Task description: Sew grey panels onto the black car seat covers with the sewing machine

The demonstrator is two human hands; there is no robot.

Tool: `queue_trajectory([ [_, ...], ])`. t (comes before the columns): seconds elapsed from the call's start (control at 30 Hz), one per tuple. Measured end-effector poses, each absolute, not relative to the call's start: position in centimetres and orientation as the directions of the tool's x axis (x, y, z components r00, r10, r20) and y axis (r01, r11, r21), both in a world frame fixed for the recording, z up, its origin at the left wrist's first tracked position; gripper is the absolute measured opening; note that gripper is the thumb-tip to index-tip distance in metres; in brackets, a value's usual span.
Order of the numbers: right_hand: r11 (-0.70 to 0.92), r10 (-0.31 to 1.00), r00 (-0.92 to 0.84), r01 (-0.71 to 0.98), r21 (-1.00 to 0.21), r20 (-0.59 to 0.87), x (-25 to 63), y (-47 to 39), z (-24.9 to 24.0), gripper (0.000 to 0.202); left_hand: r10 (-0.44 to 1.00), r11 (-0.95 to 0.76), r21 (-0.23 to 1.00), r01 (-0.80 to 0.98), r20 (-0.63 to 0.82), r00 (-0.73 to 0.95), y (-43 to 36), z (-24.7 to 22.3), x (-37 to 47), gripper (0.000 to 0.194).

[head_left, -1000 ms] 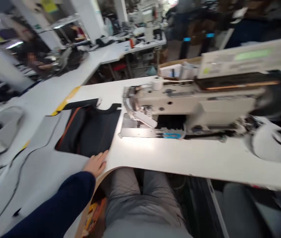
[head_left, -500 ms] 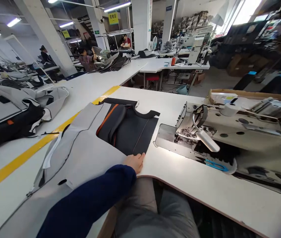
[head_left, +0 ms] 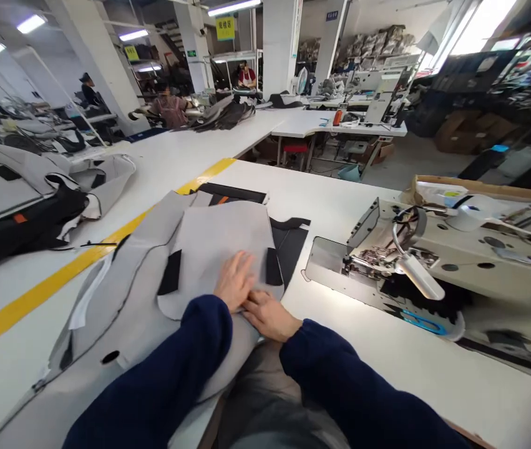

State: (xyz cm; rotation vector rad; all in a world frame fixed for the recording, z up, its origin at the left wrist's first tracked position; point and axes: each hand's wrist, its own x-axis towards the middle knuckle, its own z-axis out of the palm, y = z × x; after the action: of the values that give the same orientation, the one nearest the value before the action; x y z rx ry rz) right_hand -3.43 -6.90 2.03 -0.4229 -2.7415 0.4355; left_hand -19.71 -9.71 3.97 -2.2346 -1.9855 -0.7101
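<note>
A light grey fabric panel [head_left: 223,231] with a black patch on each side lies over the larger grey and black piece [head_left: 148,274] on the white table. My left hand [head_left: 236,279] rests on the panel with its fingers spread, slightly blurred. Close beside it, at the panel's near edge, is my right hand [head_left: 269,315]; its fingers are bent and pressed together, and what they hold, if anything, is hidden. Black fabric [head_left: 293,249] of the lower piece shows to the right of the panel.
A sewing machine [head_left: 457,249] with a lit lamp stands at the right, blue-handled snips [head_left: 424,322] near it. Another grey and black cover [head_left: 26,199] lies at the left beyond the yellow tape [head_left: 59,287]. People work in the background.
The grey panel with black patches now covers much of the black fabric. My right hand has come into view, and my left hand has moved left and up onto the panel.
</note>
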Motion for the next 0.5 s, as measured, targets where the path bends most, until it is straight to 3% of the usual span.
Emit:
queue_trajectory([
  [0.07, 0.897, 0.336, -0.887, 0.199, -0.396, 0.316, 0.0, -7.3, 1.6, 0.027, 0.973, -0.150, 0.145, 0.978, 0.198, 0.120, -9.1, 2.1, -20.8, 0.049],
  [0.13, 0.802, 0.511, -0.770, 0.265, -0.535, 0.384, 4.9, -7.0, 0.7, 0.029, 0.972, -0.228, 0.065, 0.972, 0.066, 0.224, -9.0, 0.5, -21.3, 0.050],
  [0.2, 0.515, 0.826, -0.444, 0.343, -0.786, 0.348, 10.0, -5.7, -0.5, 0.028, 0.963, -0.269, 0.042, 0.962, -0.012, 0.269, -9.0, -0.1, -21.5, 0.051],
  [0.27, 0.154, 0.988, -0.046, 0.161, -0.975, 0.148, 14.5, -3.8, -1.6, 0.028, 0.959, -0.270, 0.058, 0.961, -0.077, 0.274, -8.9, 0.9, -21.5, 0.051],
  [0.3, 0.030, 0.995, 0.099, 0.004, -1.000, 0.030, 16.2, -2.6, -2.0, 0.030, 0.952, -0.278, 0.088, 0.956, -0.109, 0.287, -8.7, 1.9, -21.4, 0.049],
  [0.37, -0.070, 0.963, 0.233, -0.263, -0.962, -0.134, 18.4, -0.4, -2.4, 0.034, 0.926, -0.326, 0.194, 0.925, -0.130, 0.354, -8.1, 4.5, -20.4, 0.044],
  [0.5, -0.039, 0.971, 0.201, -0.397, -0.917, -0.129, 19.4, 2.4, -2.4, 0.027, 0.833, -0.525, 0.346, 0.778, 0.022, 0.553, -6.2, 8.5, -14.2, 0.042],
])
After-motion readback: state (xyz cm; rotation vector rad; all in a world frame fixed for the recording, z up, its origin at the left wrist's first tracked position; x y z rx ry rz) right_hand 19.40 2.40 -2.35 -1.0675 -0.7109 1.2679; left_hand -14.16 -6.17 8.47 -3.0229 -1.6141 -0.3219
